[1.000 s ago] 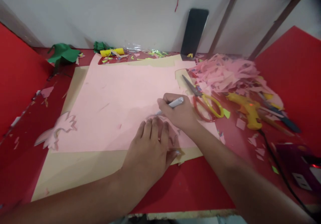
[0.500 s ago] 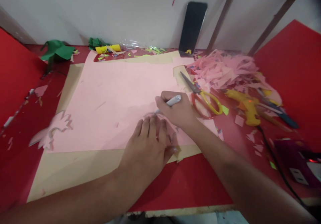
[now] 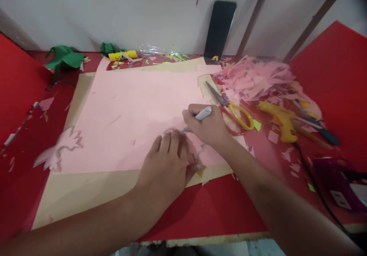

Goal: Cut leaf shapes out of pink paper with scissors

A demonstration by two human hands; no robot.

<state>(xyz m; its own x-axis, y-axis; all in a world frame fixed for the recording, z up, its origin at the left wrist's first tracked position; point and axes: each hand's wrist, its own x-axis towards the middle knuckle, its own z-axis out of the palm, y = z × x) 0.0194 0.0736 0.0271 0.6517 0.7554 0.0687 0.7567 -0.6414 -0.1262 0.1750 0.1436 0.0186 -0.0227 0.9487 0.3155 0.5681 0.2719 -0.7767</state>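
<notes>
From where I stand, this looks like the tracing step: the right hand [image 3: 208,126], at the centre of the frame, grips a pale marker [image 3: 203,113] between thumb and curled fingers, its tip down by a dark curved line just above the left hand's fingertips. The left hand [image 3: 163,168], lower centre, lies flat with its fingers close together and the thumb out to the right, over a pink jagged-edged shape [image 3: 193,149]. I'd say the next move calls for steady pressure from that palm while the tip follows the edge closely, since a slip would spoil the line.

The pink sheet [image 3: 137,99] fills the middle of the frame, broad and mostly plain, with a few faint marks, and lies over a beige sheet [image 3: 86,191]. The shape under the hand sits near its lower right; it has a dark-lined, pointed edge, but the palm hides too much to tell its whole form. A similar dark-edged piece [image 3: 64,143] lies at the left of the frame, over the sheet's edge
</notes>
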